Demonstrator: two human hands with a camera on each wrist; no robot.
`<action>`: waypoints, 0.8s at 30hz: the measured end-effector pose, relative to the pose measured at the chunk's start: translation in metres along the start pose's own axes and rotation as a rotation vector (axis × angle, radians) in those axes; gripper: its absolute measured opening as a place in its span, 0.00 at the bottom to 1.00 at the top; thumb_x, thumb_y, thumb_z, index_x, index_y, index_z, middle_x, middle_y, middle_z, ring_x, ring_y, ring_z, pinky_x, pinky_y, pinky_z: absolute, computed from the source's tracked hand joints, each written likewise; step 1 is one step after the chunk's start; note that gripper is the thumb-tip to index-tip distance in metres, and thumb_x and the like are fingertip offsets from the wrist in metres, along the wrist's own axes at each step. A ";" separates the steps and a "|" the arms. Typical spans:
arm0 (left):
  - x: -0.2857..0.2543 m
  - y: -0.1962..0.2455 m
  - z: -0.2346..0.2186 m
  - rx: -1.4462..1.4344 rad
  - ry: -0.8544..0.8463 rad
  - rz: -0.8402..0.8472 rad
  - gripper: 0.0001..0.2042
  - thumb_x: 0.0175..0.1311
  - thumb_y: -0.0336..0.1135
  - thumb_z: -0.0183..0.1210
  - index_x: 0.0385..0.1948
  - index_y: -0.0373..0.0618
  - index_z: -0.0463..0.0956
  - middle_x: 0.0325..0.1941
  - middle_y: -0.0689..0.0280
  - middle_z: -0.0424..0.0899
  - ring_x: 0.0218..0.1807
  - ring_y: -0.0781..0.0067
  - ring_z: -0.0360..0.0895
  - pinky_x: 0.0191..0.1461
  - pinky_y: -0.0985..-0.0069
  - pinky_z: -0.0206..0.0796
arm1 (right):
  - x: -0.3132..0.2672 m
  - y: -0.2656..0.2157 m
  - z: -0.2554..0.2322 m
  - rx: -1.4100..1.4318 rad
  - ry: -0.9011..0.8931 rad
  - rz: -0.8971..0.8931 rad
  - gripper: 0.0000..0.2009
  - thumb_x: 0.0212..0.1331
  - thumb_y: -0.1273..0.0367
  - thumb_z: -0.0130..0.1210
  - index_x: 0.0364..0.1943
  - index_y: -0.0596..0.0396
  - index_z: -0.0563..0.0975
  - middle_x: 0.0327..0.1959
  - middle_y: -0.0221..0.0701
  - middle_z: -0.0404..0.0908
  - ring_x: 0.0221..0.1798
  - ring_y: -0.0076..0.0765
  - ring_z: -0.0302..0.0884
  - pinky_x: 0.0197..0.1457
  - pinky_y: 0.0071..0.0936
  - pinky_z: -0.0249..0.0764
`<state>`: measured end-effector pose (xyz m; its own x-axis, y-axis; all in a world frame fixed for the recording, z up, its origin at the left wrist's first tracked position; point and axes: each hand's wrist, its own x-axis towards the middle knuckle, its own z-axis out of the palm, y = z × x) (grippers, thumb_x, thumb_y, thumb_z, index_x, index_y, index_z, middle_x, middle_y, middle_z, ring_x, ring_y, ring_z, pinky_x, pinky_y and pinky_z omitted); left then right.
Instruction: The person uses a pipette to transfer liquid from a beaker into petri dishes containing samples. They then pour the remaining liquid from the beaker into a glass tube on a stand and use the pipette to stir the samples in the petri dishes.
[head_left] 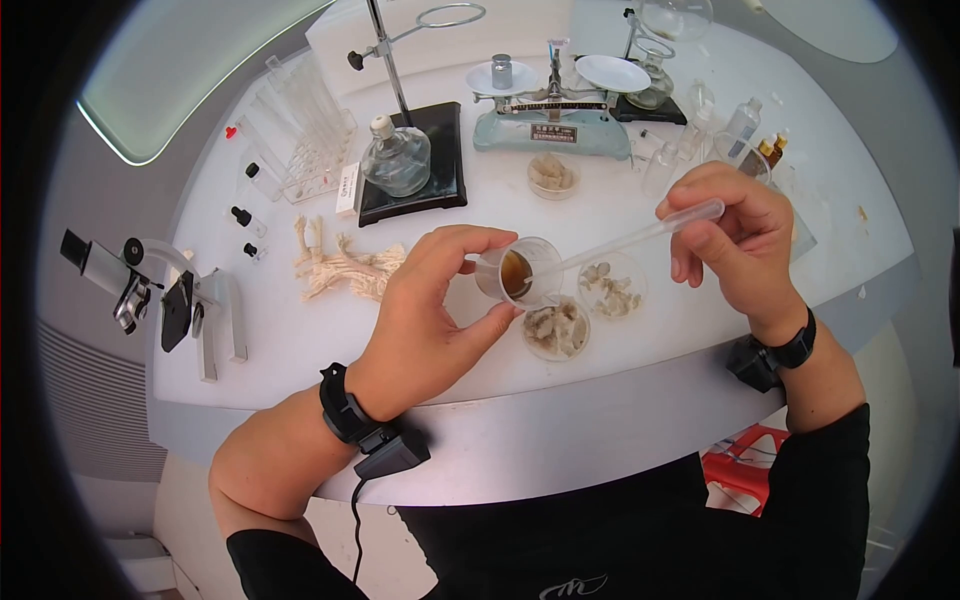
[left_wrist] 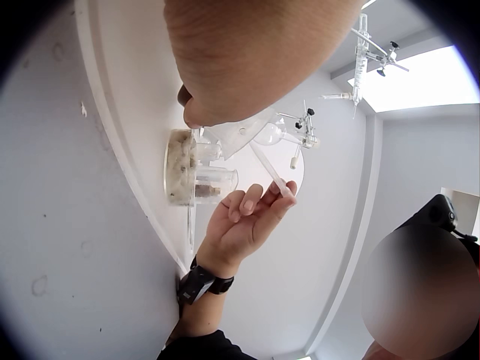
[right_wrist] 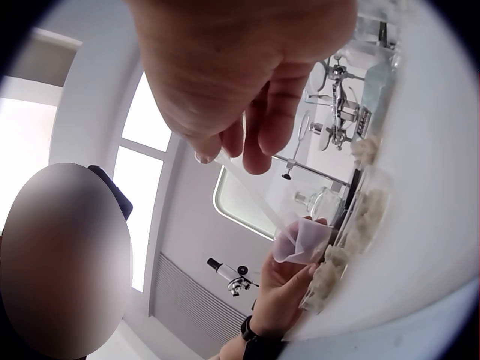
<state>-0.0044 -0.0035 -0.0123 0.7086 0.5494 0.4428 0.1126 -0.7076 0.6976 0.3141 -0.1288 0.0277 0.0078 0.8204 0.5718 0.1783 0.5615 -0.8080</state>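
Note:
My left hand (head_left: 420, 315) holds a small clear plastic cup (head_left: 541, 262) between thumb and fingers, tilted with its mouth toward the right. Brown liquid (head_left: 516, 273) shows inside it. From the other side, my right hand (head_left: 738, 240) pinches a translucent plastic dropper (head_left: 640, 232) near its bulb end. Its thin tip reaches into the mouth of the cup, as the right wrist view also shows with the cup (right_wrist: 304, 241). Close under the cup lies a petri dish of greyish-brown fibrous clumps (head_left: 556, 329). Just right of that stands a second dish with paler clumps (head_left: 612, 291).
A third dish (head_left: 553, 175) sits before the balance scale (head_left: 550, 130). Behind my left hand are pale root-like pieces (head_left: 345, 262) and an alcohol lamp (head_left: 397, 160) on a ring stand base. A microscope (head_left: 210, 300) stands far left, bottles (head_left: 745, 118) back right.

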 end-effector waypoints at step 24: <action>-0.001 -0.001 0.000 -0.010 0.007 0.017 0.30 0.61 0.22 0.77 0.67 0.43 0.82 0.68 0.59 0.86 0.68 0.63 0.83 0.69 0.66 0.77 | -0.004 -0.002 -0.001 -0.090 -0.224 -0.055 0.11 0.66 0.80 0.74 0.50 0.62 0.90 0.44 0.40 0.94 0.29 0.23 0.87 0.32 0.18 0.78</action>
<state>-0.0051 -0.0032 -0.0128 0.7053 0.5408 0.4584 0.0935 -0.7120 0.6959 0.3143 -0.1330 0.0275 -0.2212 0.7979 0.5608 0.2595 0.6024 -0.7548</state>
